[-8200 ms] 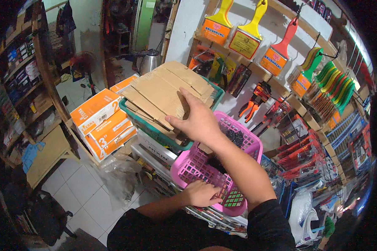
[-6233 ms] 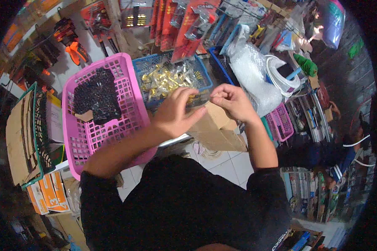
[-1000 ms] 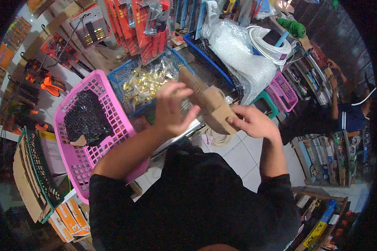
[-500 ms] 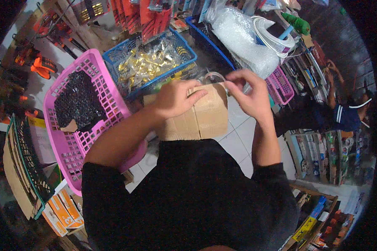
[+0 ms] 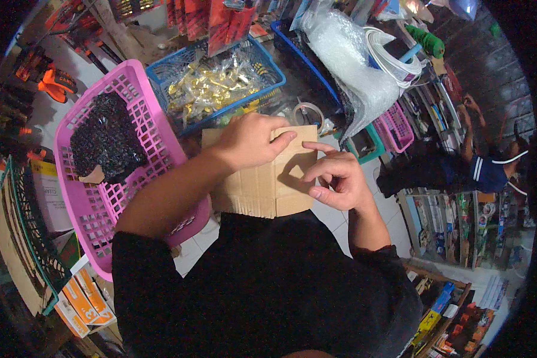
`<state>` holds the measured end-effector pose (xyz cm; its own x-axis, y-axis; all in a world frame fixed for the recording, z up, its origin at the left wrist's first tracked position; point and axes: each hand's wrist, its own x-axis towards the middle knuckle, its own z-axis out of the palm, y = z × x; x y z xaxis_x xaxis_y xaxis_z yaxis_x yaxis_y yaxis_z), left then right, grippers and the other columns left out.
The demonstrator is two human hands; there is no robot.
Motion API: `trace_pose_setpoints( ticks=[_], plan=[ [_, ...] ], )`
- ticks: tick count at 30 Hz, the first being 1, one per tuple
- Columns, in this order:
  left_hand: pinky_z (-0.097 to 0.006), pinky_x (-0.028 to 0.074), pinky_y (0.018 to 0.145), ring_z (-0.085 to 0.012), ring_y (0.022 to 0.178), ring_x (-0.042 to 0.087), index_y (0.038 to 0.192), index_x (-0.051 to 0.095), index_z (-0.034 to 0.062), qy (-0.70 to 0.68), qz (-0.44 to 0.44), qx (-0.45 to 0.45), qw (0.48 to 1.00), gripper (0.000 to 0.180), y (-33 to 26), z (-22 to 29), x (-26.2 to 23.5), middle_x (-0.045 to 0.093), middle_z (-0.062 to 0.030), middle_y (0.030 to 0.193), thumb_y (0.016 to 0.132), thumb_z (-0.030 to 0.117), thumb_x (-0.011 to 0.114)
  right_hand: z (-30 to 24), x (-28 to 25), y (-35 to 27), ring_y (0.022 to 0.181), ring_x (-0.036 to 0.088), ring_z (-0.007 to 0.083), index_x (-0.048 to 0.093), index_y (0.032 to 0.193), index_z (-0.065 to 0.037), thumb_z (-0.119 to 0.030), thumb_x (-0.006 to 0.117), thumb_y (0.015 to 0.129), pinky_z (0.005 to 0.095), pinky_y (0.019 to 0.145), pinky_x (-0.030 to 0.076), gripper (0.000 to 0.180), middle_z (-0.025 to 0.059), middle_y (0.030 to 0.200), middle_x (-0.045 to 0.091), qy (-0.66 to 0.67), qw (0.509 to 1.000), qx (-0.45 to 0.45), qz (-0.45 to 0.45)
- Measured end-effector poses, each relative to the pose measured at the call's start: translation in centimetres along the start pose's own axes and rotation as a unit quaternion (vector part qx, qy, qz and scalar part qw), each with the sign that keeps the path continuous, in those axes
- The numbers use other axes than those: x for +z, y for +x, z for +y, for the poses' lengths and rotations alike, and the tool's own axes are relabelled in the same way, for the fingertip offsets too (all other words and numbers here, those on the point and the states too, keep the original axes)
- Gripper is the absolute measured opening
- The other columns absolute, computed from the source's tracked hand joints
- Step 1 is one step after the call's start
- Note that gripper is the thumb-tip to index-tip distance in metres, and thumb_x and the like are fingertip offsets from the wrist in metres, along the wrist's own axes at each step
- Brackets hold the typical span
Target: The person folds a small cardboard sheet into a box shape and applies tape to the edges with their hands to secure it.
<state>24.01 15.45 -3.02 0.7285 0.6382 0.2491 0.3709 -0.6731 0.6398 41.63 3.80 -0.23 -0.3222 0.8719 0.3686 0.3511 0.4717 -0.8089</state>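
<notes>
The near edge of the cardboard piece meets the black shirt; what supports it is hidden. The left hand lies over its far edge, fingers together, thumb on top; whether they clamp, I cannot tell. The right hand curls over the right edge, thumb and forefinger apart. If the left palm lets up, the sheet could slip or spring open along its crease. Beyond lie a clear ring and the blue basket. Half a second ago, the right hand was at the far right corner.
</notes>
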Motion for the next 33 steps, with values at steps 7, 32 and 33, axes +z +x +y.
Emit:
trace_pose_setpoints(
  ticks=[7, 32, 33],
  plan=[
    [-0.041, 0.048, 0.061, -0.0335, 0.067, 0.060, 0.086, 0.065, 0.0121, 0.025, -0.016, 0.006, 1.000, 0.025, 0.0, 0.1, -0.4, 0.063, -0.0137, 0.073, 0.080, 0.036, 0.058, 0.2, 0.8, 1.1, 0.042, 0.039, 0.0127, 0.064, 0.076, -0.007, -0.016, 0.068, 0.069, 0.0354, 0.076, 0.043, 0.012, -0.0019, 0.043, 0.034, 0.022, 1.000, -0.009, -0.010],
    [-0.041, 0.048, 0.065, -0.0343, 0.072, 0.061, 0.091, 0.065, 0.0122, 0.003, -0.026, -0.073, 0.997, 0.032, 0.9, -1.3, -0.4, 0.062, -0.0168, 0.074, 0.080, 0.041, 0.057, 1.8, 3.4, 1.4, 0.083, 0.050, 0.0217, 0.056, 0.083, -0.010, -0.012, 0.063, 0.074, 0.0349, 0.075, 0.033, 0.012, 0.0045, 0.087, 0.052, -0.308, 0.934, 0.067, 0.166],
    [-0.039, 0.048, 0.064, -0.0333, 0.072, 0.061, 0.089, 0.065, 0.0103, 0.006, -0.030, -0.079, 0.996, 0.031, 0.9, -1.4, -0.3, 0.062, -0.0168, 0.076, 0.079, 0.039, 0.059, 2.0, 3.5, 1.1, 0.083, 0.050, 0.0226, 0.055, 0.084, -0.008, -0.011, 0.063, 0.075, 0.0352, 0.076, 0.034, 0.012, 0.0056, 0.087, 0.052, -0.291, 0.940, 0.066, 0.167]
  ],
)
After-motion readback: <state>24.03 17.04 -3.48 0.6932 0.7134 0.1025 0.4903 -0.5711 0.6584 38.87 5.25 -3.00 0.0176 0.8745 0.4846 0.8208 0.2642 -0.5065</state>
